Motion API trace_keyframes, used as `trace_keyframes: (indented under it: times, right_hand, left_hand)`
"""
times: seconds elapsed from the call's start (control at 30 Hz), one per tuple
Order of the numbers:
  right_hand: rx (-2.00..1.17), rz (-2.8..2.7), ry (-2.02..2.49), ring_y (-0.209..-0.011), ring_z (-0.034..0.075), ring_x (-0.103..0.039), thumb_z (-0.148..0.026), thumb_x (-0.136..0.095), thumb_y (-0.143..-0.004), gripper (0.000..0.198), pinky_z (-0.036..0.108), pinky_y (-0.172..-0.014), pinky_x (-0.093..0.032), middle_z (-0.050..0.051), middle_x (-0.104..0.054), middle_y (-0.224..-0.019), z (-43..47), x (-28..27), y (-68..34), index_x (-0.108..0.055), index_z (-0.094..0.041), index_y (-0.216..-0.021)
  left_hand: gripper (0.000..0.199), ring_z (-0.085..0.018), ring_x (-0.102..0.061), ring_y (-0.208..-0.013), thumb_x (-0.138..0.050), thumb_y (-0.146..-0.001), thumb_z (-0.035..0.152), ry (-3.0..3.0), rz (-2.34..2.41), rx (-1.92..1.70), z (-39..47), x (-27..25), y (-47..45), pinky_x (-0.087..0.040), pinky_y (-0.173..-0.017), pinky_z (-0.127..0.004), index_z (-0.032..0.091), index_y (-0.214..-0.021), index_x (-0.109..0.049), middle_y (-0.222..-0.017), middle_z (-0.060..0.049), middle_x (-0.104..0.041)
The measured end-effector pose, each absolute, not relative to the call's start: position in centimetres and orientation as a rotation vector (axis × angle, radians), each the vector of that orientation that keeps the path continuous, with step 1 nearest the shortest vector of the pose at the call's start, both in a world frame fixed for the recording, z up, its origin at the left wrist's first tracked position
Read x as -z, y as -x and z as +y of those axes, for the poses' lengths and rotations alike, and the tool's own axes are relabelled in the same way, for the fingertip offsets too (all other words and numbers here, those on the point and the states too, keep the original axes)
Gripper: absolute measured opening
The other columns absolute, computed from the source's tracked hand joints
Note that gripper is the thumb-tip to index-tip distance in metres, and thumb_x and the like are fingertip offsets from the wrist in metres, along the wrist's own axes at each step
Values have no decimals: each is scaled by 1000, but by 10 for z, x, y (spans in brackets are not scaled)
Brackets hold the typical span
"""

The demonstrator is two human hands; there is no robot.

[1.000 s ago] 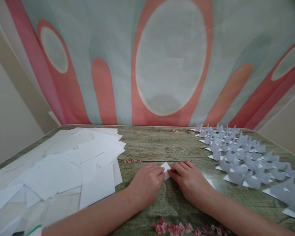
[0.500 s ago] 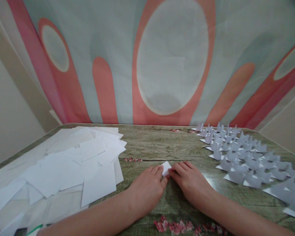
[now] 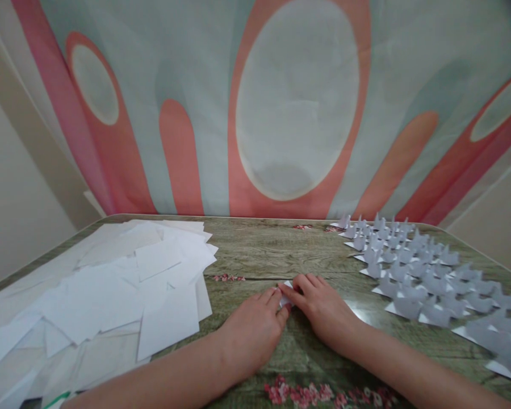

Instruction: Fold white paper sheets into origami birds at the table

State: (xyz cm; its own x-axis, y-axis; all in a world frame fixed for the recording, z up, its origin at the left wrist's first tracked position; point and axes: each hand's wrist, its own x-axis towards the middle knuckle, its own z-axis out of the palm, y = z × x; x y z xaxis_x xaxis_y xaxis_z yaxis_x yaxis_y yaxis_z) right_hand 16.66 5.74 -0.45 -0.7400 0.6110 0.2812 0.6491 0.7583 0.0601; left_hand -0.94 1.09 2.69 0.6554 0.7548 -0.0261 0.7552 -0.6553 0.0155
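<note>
A small folded piece of white paper [image 3: 286, 299] lies at the middle of the table, mostly covered by fingers. My left hand [image 3: 255, 324] grips its left side, fingers closed and thumb at the near edge. From the right, my right hand [image 3: 317, 301] pinches it, with the index finger stretched over its top. The two hands nearly meet across the paper. How the paper is folded underneath cannot be made out.
Loose sheets of white paper [image 3: 97, 301] overlap in a broad spread on the left. Rows of folded white paper figures [image 3: 421, 272] stand on the right. The wood-patterned table [image 3: 264, 250] ends at a patterned backdrop [image 3: 213, 142].
My right hand has shifted slightly left and its index finger now reaches over the paper. Less of the paper shows. My left hand stays nearly in place.
</note>
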Motion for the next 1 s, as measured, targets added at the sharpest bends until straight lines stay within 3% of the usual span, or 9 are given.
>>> trace_keyframes:
  times: [0.47, 0.83, 1.0]
  right_hand:
    - [414, -2742, 1124, -82, 22, -51, -16, -56, -82, 30, 32, -67, -39, 6, -57, -88, 61, -3, -168, -58, -20, -112]
    - [299, -2800, 1019, -87, 20, -52, -11, -51, -83, 36, 32, -73, -41, 6, -57, -101, 51, -3, -182, -52, -23, -118]
    - [432, -2827, 1089, -83, 23, -54, -10, -54, -78, 34, 36, -68, -41, 8, -60, -94, 38, -6, -177, -58, -16, -111]
  left_hand:
    - [37, -29, -45, -120, -43, -85, 16, -2825, 1276, 61, 12, -29, 13, -41, -94, -43, 11, -120, -50, -129, -19, -48]
    - [39, -30, -44, -121, -43, -85, 17, -2848, 1270, 92, 12, -29, 14, -40, -95, -44, 12, -123, -48, -130, -19, -46]
    - [39, -30, -45, -120, -44, -84, 17, -2834, 1288, 120, 12, -32, 12, -40, -96, -44, 12, -122, -49, -130, -20, -46]
